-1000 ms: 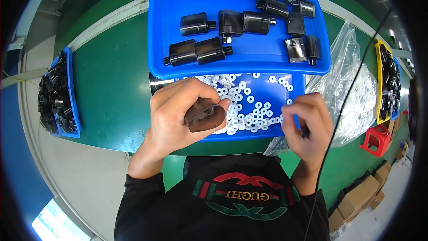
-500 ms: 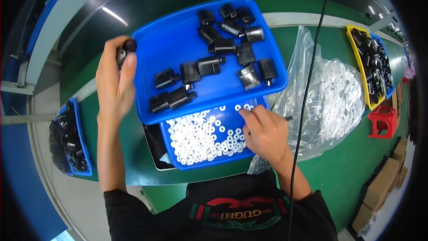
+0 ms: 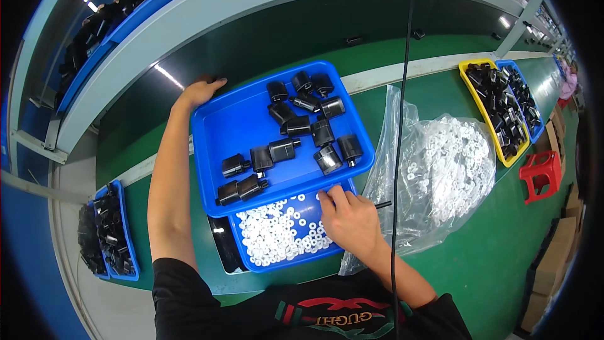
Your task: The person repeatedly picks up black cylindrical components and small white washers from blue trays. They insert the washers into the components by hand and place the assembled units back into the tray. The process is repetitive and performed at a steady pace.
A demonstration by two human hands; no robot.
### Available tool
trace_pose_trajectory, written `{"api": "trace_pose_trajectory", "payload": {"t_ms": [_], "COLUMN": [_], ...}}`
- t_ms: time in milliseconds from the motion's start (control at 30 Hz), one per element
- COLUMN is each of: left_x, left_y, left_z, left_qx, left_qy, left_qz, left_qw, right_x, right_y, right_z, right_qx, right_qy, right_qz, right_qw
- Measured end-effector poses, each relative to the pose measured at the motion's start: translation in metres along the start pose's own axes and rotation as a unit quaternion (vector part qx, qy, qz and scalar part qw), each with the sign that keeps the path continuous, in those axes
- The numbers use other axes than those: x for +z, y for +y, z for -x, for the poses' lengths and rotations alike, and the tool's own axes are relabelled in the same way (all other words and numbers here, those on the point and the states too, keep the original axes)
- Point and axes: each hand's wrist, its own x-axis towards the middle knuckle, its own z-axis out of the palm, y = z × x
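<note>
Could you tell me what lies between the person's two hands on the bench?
In the head view, the large blue plastic tray of black plastic parts lies between the left hand at its far corner and the right hand at its near edge.

Left hand (image 3: 200,91) past blue tray (image 3: 236,126) — right hand (image 3: 349,220) on white rings (image 3: 277,230)

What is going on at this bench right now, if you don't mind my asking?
A person is working at a green bench. The left hand reaches out past the far corner of a large blue tray of black plastic parts; what it holds, if anything, is hidden. The right hand rests over a smaller blue bin of white rings and grips a thin black tool. A clear bag of more white rings lies to the right.
</note>
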Motion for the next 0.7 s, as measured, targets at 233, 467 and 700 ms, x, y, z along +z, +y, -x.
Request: {"api": "trace_pose_trajectory", "payload": {"t_ms": [233,467,700], "left_x": [0.007,0.027,0.013], "left_y": [0.104,0.118,0.086], "left_z": [0.079,0.122,0.166], "left_qx": [0.446,0.458,0.373], "left_qy": [0.11,0.056,0.095], "left_qz": [-0.072,-0.097,-0.081], "left_qw": [0.885,0.882,0.919], "right_x": [-0.003,-0.005,-0.002], "right_y": [0.0,0.0,0.0], "right_z": [-0.002,-0.001,-0.006], "right_qx": [-0.005,-0.013,0.008], "right_qy": [-0.011,-0.016,-0.003], "right_qz": [-0.007,-0.036,-0.086], "right_qw": [1.0,0.999,0.996]}}
